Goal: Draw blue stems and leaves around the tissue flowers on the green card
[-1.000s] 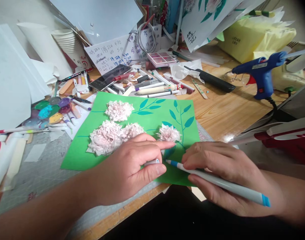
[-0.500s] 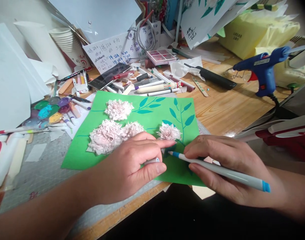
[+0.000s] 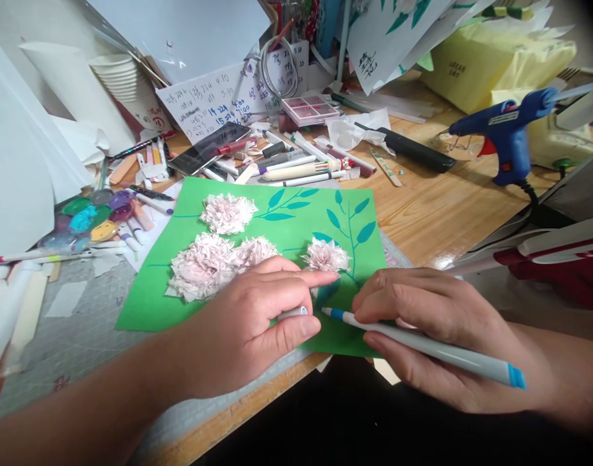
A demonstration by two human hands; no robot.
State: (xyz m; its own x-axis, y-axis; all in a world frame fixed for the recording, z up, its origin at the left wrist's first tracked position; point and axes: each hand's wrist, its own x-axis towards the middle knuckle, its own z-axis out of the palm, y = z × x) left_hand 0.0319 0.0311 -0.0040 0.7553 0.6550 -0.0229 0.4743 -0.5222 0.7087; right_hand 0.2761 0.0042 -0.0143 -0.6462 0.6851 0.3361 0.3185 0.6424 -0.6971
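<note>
Through the head camera I see the right hand (image 3: 432, 307) closed around a pen (image 3: 447, 352), whitish with blue ends. Its tip points between 9 and 10 o'clock, at the card; I can't tell whether it touches. The left hand (image 3: 265, 323) is half curled, a cap (image 3: 294, 313) gripped in it, while its index finger (image 3: 323, 278) stretches to 3 o'clock along the lower edge of a small flower (image 3: 326, 254).

The green card (image 3: 145, 304) lies partly beneath the left hand and at 10 o'clock from the right, bearing more pale flowers (image 3: 197, 265) and blue-green leaves (image 3: 366, 232). Under it is a grey mat (image 3: 90, 330) on a wooden table (image 3: 423, 210). From the card, I have a phone (image 3: 212, 150) at 11, loose pens (image 3: 296, 170) between 12 and 1, and a glue gun (image 3: 514, 139) at 2, with a yellow packet (image 3: 495, 68) behind it.
</note>
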